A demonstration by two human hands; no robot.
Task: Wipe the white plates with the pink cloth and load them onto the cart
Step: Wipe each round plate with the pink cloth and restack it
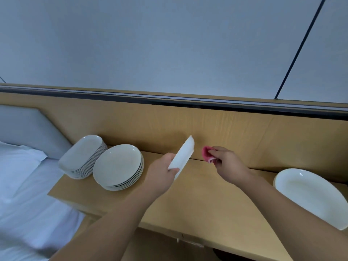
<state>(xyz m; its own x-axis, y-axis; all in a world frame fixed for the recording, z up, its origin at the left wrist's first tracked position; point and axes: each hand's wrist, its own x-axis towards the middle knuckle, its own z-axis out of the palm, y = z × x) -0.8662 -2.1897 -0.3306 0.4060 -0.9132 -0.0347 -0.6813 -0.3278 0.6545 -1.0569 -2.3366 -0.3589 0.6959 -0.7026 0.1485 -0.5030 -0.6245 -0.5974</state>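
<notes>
A white plate (182, 156) is gripped edge-on by the left hand (162, 173), while the pink cloth (207, 154) is seemingly pinched in the right hand's (227, 163) curled fingers (213, 152).

A light wooden counter (207, 194) runs below a matching wood panel (131, 119) topped by a dark rail (169, 101). At left, a bed (28, 213) with white sheets and a pillow (17, 159) meets a grey padded headboard (24, 125). A pale wall (150, 44) above carries 1 thin black line (300, 48), far right.
</notes>
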